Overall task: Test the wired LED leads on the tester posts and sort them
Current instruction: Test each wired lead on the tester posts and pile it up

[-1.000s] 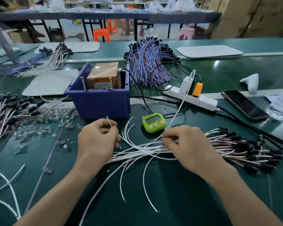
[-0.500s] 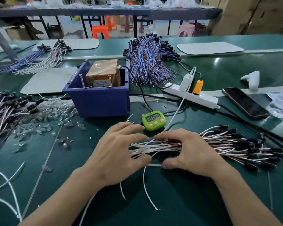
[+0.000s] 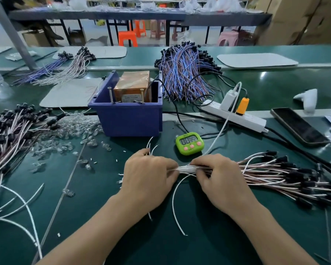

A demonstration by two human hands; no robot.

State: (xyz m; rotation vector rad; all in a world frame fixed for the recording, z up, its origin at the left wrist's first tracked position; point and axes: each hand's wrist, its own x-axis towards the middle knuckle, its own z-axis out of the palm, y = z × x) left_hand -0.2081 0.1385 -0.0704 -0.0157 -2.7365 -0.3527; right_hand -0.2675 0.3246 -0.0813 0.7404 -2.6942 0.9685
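On green worktop (image 3: 208, 236), lying crosswise, heads pointing right: LED lead bundle (image 3: 266, 175), being gripped at white tails by left hand (image 3: 149, 178) and right hand (image 3: 220, 180), close together; tester posts (image 3: 110, 95) ahead, nearer left hand

Single view only: head-worn wide-angle, no second view to overlap with. It looked forward and down across the green bench (image 3: 199, 245) from the person's seat.
- **Near field:** both forearms came in from the bottom edge. The left hand (image 3: 149, 178) and right hand (image 3: 218, 180) sat close to the lens, just below frame centre, both gripping the lead bundle (image 3: 266, 173).
- **Mid field:** the blue tester box (image 3: 128, 119) sat just above centre.
- **Far field:** another bench row and an orange stool (image 3: 127, 38) were along the top.
- **Width:** coverage ran from the lead pile (image 3: 11, 134) at far left to the phone (image 3: 298, 127) at far right.
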